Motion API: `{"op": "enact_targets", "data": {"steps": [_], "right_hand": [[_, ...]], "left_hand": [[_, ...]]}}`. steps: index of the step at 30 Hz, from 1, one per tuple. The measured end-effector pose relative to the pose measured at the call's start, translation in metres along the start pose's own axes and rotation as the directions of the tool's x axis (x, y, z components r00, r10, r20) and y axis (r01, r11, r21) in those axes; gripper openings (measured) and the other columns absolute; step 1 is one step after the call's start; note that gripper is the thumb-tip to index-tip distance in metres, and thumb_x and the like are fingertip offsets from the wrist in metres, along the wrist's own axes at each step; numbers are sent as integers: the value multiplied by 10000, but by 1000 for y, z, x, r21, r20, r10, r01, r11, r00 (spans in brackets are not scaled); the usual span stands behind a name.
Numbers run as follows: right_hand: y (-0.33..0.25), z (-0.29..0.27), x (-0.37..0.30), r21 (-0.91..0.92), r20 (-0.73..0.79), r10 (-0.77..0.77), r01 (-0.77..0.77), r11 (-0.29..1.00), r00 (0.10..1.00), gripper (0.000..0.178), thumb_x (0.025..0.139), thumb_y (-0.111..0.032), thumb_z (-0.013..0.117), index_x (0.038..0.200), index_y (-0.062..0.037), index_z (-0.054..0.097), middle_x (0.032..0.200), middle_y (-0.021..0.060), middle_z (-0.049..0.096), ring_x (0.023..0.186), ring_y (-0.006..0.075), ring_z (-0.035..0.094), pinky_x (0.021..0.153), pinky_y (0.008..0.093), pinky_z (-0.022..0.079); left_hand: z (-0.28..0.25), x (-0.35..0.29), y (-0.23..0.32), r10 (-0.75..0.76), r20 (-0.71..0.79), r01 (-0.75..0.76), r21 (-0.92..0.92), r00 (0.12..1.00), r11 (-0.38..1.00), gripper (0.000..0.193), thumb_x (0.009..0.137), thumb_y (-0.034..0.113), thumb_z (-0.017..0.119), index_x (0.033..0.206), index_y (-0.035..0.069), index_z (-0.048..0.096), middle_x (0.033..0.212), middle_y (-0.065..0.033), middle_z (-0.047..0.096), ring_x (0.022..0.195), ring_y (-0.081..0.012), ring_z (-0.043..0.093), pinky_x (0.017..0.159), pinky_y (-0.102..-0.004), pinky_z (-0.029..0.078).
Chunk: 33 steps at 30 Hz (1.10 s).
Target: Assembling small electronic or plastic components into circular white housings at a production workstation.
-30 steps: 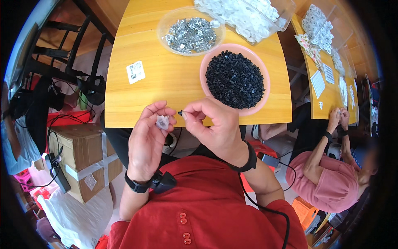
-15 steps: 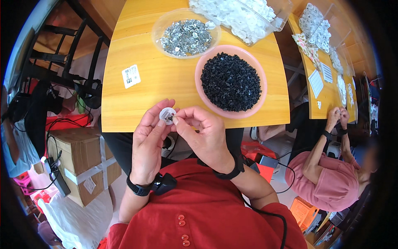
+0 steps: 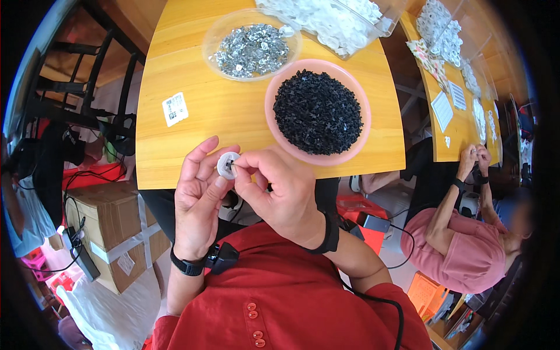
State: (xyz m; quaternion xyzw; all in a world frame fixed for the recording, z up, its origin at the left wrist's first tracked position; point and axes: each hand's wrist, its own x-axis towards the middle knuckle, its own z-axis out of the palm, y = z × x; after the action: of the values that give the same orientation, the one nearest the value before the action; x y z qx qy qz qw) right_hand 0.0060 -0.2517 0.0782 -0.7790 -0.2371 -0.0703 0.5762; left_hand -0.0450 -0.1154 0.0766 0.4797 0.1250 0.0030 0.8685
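Note:
Just off the table's near edge, my left hand [image 3: 197,207] holds a small round white plastic part [image 3: 222,165] between thumb and fingers. My right hand [image 3: 284,198] is closed in a pinch at the face of this part. A small dark piece [image 3: 229,165] shows at the right fingertips, against the white part; whether it is seated cannot be seen. Beyond my hands stands a pink bowl [image 3: 366,119] full of small black plastic pieces [image 3: 318,111]. Behind it to the left is a clear round tub [image 3: 208,52] with small silvery metal pieces [image 3: 254,49].
A clear bin of white plastic parts [image 3: 341,20] stands at the table's far side. A printed label [image 3: 175,109] lies on the yellow table [image 3: 204,125]. Rightward, a co-worker in pink [image 3: 455,251] handles something small at another table. A taped cardboard box [image 3: 116,230] stands at left.
The white part has tilted in my left hand and shifted slightly left. My right fingertips have moved left with it, and the dark piece now shows on its face. The whole view has shifted a little.

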Motion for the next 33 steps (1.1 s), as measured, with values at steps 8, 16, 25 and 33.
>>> {"op": "enact_targets", "data": {"steps": [8, 16, 25, 33], "right_hand": [[2, 6, -3, -120, -26, -112, 109, 987, 993, 179, 733, -8, 670, 848, -68, 546, 720, 79, 534, 634, 279, 542, 570, 369, 435], [2, 5, -5, -136, -1, -105, 104, 985, 994, 186, 736, -18, 671, 848, -68, 532, 737, 82, 535, 666, 283, 547, 609, 373, 436], [1, 4, -4, -38, -9, -43, 43, 998, 999, 184, 741, -29, 675, 859, -61, 538, 756, 82, 573, 677, 287, 568, 626, 375, 445], [2, 10, -8, 76, -57, 75, -71, 995, 996, 169, 738, -53, 689, 854, -57, 566, 744, 71, 605, 669, 264, 595, 627, 365, 452]], "left_hand": [[2, -3, 1, 43, -11, -42, 23, 999, 999, 414, 910, -72, 504, 1300, 23, 404, 1310, -185, 524, 1172, -186, 541, 991, -301, 436], [0, -4, -2, 53, 6, -54, 46, 999, 997, 300, 905, -70, 520, 1189, 13, 468, 1325, -199, 507, 1185, -201, 533, 1009, -320, 423], [-4, -4, -6, 102, 18, -103, 113, 995, 988, 289, 894, -72, 542, 1165, 9, 481, 1288, -158, 531, 1176, -190, 531, 998, -316, 422], [-4, -4, -8, 111, 20, -112, 99, 994, 989, 312, 896, -52, 561, 1184, 12, 462, 1232, -126, 564, 1137, -170, 549, 966, -296, 441]]}}
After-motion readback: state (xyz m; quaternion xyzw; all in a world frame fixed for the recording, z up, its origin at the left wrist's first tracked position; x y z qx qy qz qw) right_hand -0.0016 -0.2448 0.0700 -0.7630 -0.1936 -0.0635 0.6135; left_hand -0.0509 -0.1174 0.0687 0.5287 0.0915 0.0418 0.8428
